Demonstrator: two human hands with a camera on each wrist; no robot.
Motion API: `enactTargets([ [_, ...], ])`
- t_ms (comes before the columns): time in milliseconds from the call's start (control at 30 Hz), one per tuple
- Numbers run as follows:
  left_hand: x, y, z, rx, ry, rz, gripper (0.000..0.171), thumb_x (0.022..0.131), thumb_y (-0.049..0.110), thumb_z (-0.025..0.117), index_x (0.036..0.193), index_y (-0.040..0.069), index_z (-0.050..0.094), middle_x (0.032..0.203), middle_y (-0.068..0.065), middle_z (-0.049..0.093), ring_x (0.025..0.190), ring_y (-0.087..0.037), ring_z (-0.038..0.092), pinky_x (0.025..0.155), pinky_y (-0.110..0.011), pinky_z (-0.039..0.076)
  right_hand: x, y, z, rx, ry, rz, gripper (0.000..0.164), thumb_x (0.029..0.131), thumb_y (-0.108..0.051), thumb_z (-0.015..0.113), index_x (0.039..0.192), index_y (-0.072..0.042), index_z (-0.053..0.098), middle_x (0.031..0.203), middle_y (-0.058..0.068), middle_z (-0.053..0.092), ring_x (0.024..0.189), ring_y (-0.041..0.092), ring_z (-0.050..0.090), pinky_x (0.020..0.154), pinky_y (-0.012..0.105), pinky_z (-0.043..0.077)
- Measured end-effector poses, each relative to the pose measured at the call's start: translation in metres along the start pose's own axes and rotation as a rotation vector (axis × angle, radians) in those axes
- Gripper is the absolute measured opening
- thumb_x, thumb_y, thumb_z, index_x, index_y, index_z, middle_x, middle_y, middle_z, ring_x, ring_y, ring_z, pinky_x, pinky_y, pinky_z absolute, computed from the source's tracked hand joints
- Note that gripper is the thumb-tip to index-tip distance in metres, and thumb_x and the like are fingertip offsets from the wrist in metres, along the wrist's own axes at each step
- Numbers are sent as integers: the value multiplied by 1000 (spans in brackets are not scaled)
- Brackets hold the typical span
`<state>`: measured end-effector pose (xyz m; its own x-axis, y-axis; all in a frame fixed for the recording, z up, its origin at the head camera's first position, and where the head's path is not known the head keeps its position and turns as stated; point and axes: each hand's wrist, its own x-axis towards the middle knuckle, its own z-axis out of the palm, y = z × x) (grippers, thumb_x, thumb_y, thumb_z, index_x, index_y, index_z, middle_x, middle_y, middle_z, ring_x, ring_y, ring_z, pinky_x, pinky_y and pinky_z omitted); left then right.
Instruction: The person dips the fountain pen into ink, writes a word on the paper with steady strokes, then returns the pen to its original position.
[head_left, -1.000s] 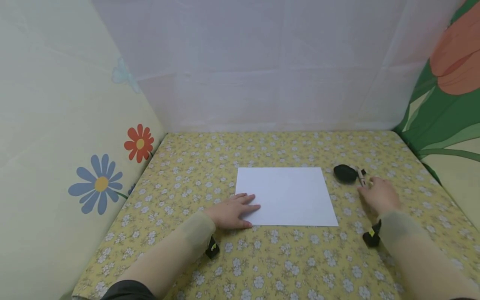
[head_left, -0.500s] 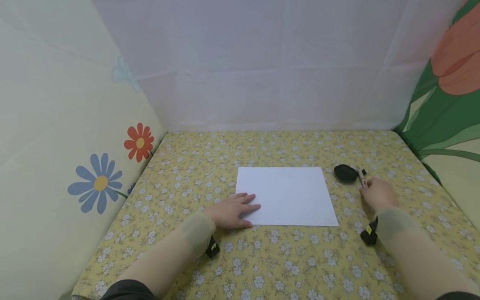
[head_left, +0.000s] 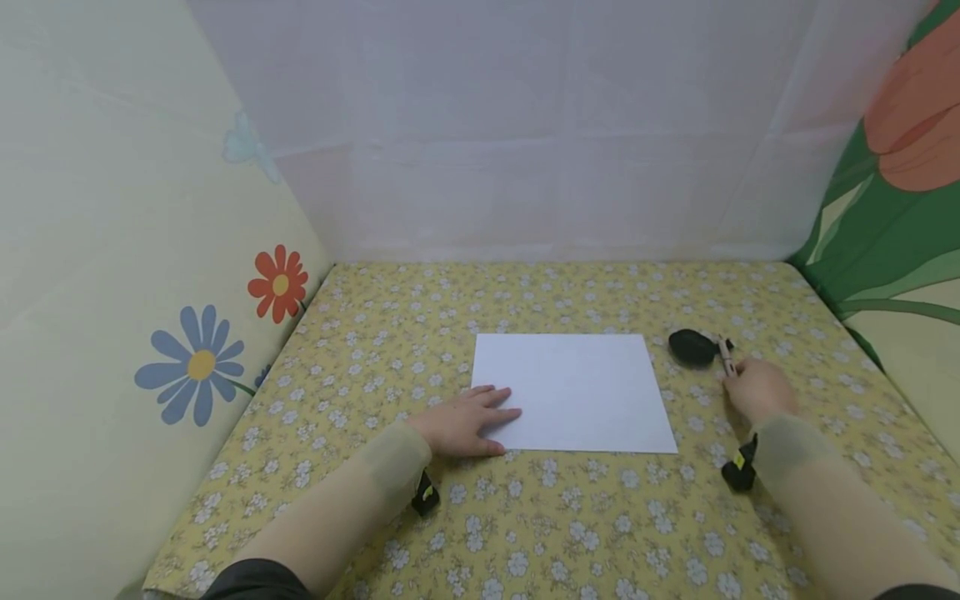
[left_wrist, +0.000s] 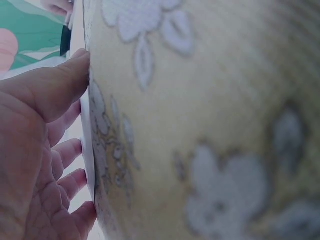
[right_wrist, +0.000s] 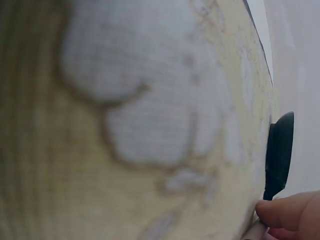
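Note:
A sheet of white paper (head_left: 577,392) lies flat on the yellow floral cloth. My left hand (head_left: 467,423) rests on its lower left corner with fingers spread; in the left wrist view the fingertips (left_wrist: 75,146) press at the sheet's edge. To the right of the paper, my right hand (head_left: 761,392) pinches the near end of a slim, light pinkish pen (head_left: 727,357) with a dark far end. Just left of the pen lies a smooth black oval object (head_left: 692,347), shaped like a computer mouse. In the right wrist view, the thumb (right_wrist: 287,212) bears on the pen's light barrel.
The floral cloth (head_left: 555,508) covers the whole table. A pale sheet (head_left: 525,133) hangs along the back edge. Printed flower panels (head_left: 202,367) stand at the left and right sides. Small black wrist cameras (head_left: 738,473) sit under both wrists.
My right hand has shifted slightly left and its fingers have come together on the pen, which has moved a little. The left hand and the paper stay put.

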<state>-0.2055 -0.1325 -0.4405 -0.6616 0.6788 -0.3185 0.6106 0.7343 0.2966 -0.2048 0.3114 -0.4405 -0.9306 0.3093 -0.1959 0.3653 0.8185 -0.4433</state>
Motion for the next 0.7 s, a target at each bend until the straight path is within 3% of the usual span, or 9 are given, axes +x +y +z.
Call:
enactTargets([
  [700,-1,1,-1,-2,-2,4,66,92,55,55,150,35,31,161,5,9,147,-23,6,116,-49,16,-4,-1,0,27,-1,-35,33,97,-12,44,114,13,56,83,23,62,59,24,55,44,34,45],
])
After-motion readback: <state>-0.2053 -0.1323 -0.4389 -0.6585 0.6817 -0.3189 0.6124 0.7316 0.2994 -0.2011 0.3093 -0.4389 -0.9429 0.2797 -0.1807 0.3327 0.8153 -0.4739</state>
